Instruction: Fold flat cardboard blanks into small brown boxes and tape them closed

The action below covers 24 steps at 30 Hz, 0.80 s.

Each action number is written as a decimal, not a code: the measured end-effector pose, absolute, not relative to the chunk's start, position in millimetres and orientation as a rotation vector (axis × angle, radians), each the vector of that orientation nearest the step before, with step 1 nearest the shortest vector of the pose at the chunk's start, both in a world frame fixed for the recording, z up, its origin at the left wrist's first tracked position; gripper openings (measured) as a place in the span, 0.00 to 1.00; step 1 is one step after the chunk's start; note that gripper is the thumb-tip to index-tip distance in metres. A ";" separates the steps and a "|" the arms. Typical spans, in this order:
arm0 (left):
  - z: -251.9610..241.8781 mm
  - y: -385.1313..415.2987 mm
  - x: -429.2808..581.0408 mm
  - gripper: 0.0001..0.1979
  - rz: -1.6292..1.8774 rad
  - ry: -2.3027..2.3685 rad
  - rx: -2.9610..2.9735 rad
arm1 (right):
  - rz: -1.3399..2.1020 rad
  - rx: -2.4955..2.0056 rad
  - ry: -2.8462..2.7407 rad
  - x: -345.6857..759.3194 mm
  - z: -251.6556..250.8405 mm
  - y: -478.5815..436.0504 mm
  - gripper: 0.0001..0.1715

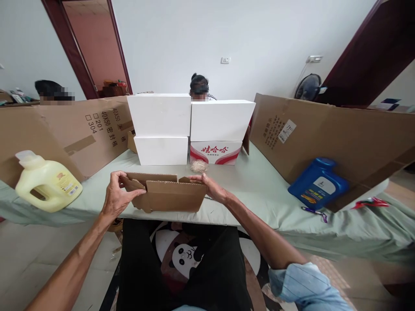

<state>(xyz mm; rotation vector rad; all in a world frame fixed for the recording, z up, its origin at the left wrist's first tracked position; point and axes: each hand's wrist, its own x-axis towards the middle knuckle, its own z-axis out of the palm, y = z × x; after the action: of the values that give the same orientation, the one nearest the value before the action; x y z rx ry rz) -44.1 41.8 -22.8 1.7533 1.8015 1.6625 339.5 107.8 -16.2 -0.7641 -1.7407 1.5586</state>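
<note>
Between left fingers (117,174) and right fingers (196,177) (both gripping it) sits a cardboard box (175,196).

The white wall (266,30) at twelve o'clock was evenly lit by bright, soft light, while the door frame (117,49) at ten was slanted by wide-angle distortion and small patches near nine and twelve were pixelated.
</note>
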 end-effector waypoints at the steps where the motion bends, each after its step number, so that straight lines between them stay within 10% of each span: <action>1: -24.7 46.0 -42.0 0.41 1.692 1.822 1.720 | 1.593 -0.691 -1.725 339.5 -22.5 103.1 0.53; 11: -29.4 60.1 -29.9 0.44 1.705 2.019 1.529 | 1.096 -0.963 -2.032 350.3 -76.4 70.4 0.23; 24: -63.1 71.9 -31.8 0.34 1.319 1.925 1.882 | -0.060 -1.421 -1.257 525.4 -40.1 54.3 0.31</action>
<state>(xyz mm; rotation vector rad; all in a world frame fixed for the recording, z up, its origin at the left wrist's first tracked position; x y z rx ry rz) -31.8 71.9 -63.1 1.8816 1.9248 1.3186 525.4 54.3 -40.1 -1.4209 -1.2571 -0.0602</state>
